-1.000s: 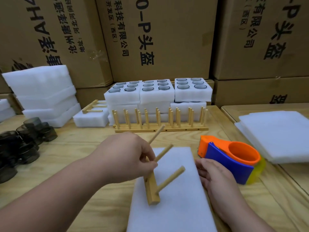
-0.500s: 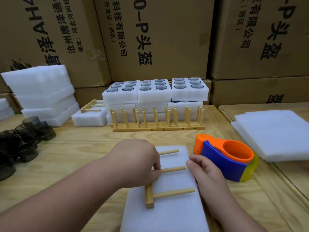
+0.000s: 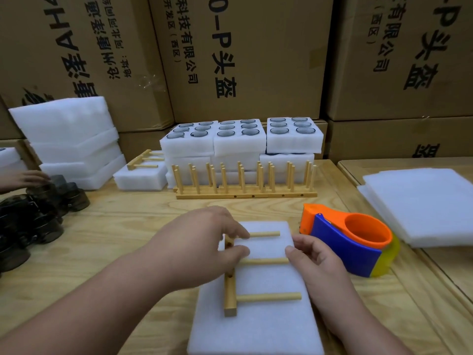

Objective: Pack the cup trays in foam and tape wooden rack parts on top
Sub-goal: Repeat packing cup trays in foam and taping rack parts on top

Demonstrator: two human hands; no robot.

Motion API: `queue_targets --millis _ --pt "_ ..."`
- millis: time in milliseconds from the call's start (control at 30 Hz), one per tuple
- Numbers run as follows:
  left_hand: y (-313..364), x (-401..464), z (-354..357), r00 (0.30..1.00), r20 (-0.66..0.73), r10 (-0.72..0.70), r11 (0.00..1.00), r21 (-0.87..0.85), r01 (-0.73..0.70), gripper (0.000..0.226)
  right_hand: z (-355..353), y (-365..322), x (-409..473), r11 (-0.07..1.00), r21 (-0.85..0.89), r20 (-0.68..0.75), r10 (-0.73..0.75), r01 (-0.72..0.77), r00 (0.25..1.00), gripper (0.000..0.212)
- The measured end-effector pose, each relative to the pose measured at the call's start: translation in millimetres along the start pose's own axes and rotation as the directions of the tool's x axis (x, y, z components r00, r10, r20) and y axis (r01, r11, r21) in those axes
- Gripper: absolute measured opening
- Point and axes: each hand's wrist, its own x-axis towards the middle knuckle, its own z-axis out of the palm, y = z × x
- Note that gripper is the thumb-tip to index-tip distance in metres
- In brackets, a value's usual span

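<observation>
A white foam block (image 3: 256, 329) lies on the wooden table in front of me. On it lies a wooden rack part (image 3: 229, 301), a short bar with three pegs pointing right. My left hand (image 3: 199, 242) holds its far end, index finger on the top peg and thumb on the middle peg. Loosely curled, my right hand (image 3: 317, 262) rests at the block's right edge, with the thumb tip at the end of the middle peg. Foam trays filled with cups (image 3: 240, 139) are stacked at the back.
An orange and blue tape dispenser (image 3: 353, 242) sits right of the block. Foam sheets (image 3: 422, 203) lie far right. A long peg rack (image 3: 245, 193) stands before the trays, beside a small foam block (image 3: 140, 178). Dark cups (image 3: 38, 213) and another person's hand (image 3: 20, 178) are at left.
My left hand has laid the tilted rack part flat on the foam block. My right hand has moved in along the block's right edge toward the middle peg.
</observation>
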Motion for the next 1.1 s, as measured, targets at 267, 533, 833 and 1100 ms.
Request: queue_targets --millis 267,533,833,1100 --pt "-7.3 -51.0 58.3 0.985 -0.009 -0.174 0.889 -0.431 0.153 0.095 2.6 0.3 -1.4 1.000 -0.001 -0.017 -0.015 0.015 1.000 0.016" --pt "-8.5 -47.7 71.9 0.986 -0.012 -0.169 0.856 -0.498 0.140 0.089 1.4 0.0 -3.5 1.000 0.016 -0.017 -0.002 0.002 1.000 0.016" --pt "-14.5 -38.3 84.5 0.957 -0.018 -0.289 0.676 -0.711 0.191 0.068 2.4 -2.1 -6.3 1.000 0.030 -0.012 -0.006 0.007 1.000 0.018" --pt "-21.5 -37.6 112.5 0.882 0.138 -0.451 -0.262 -0.965 0.017 0.052 8.7 -7.5 -20.2 0.985 0.172 0.109 -0.035 0.015 0.993 0.031"
